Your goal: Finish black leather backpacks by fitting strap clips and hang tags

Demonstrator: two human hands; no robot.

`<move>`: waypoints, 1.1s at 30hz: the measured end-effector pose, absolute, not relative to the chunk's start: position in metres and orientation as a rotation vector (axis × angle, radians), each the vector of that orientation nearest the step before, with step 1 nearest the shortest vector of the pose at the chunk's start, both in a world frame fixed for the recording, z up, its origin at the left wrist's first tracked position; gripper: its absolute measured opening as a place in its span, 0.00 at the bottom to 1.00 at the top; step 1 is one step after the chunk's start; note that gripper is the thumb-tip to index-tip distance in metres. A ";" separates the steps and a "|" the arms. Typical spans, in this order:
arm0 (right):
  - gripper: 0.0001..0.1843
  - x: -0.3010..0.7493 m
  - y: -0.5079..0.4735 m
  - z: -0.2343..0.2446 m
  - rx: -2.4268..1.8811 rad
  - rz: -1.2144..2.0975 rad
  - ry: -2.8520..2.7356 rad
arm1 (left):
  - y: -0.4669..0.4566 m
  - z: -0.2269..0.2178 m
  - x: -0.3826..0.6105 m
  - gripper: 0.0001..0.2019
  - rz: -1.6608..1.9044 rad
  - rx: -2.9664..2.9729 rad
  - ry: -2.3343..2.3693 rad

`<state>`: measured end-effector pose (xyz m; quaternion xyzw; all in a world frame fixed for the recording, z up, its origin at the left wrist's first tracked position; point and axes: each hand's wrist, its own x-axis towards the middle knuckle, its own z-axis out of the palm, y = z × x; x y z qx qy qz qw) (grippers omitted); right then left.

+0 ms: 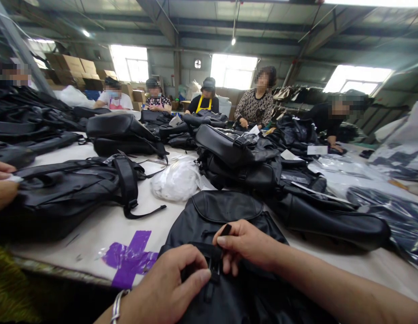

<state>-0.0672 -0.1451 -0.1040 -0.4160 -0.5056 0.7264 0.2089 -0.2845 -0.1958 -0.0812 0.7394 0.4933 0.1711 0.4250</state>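
A black backpack lies in front of me at the table's near edge, its curved top pointing away. My left hand grips a dark buckle on the front of the bag between thumb and fingers. Just to the right, my right hand pinches the end of a black strap between thumb and forefinger, with its other fingers curled beside the buckle. The hands partly hide the buckle, so how the strap runs through it cannot be made out.
Stacked black backpacks stand behind mine. A white bundle and purple tape lie on the table. Another backpack is at left, near a co-worker's hand. Clear plastic bags lie right. Several people work across the table.
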 end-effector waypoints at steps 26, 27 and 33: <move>0.23 -0.051 -0.142 -0.113 -1.059 2.214 -1.192 | -0.161 -0.090 -0.266 0.10 0.225 1.674 1.306; 0.23 -0.051 -0.142 -0.112 -1.056 2.212 -1.198 | -0.160 -0.090 -0.266 0.10 0.223 1.666 1.311; 0.23 -0.051 -0.144 -0.109 -1.085 2.185 -1.236 | -0.165 -0.085 -0.263 0.10 0.244 1.697 1.326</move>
